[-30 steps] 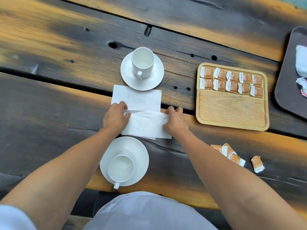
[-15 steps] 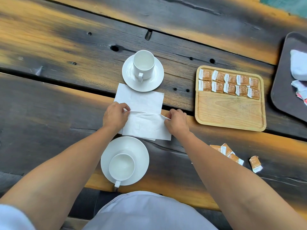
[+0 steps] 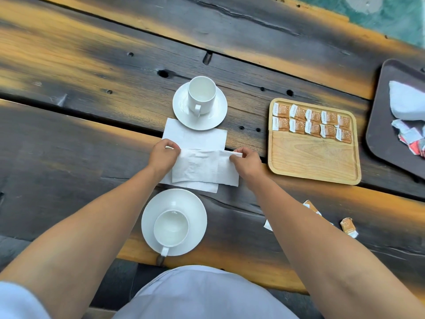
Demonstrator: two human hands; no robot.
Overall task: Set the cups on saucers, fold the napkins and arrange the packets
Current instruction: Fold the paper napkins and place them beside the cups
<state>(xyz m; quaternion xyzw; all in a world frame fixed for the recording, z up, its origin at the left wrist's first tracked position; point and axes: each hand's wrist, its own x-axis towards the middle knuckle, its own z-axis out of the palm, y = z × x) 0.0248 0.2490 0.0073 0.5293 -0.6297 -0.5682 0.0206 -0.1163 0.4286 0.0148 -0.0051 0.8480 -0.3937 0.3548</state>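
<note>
Two white napkins lie between two cups. My left hand (image 3: pixel 163 155) and my right hand (image 3: pixel 246 161) pinch the far corners of the upper napkin (image 3: pixel 204 168), which lies over a flat lower napkin (image 3: pixel 195 137). The far white cup (image 3: pixel 202 94) stands on its saucer (image 3: pixel 219 113). The near cup (image 3: pixel 170 227) stands on its saucer (image 3: pixel 190 203). The wooden tray (image 3: pixel 315 160) holds two rows of orange packets (image 3: pixel 312 123). Loose packets (image 3: pixel 348 226) lie on the table right of my right forearm, partly hidden by it.
A dark tray (image 3: pixel 386 125) at the right edge holds a white cloth (image 3: pixel 404 102) and crumpled wrappers (image 3: pixel 411 139). The dark plank table (image 3: pixel 92 111) has gaps and knot holes. Its near edge is at my lap.
Both hands have gone from pressing the napkin's fold to pinching its far corners, lifting that edge slightly. The view has shifted a little.
</note>
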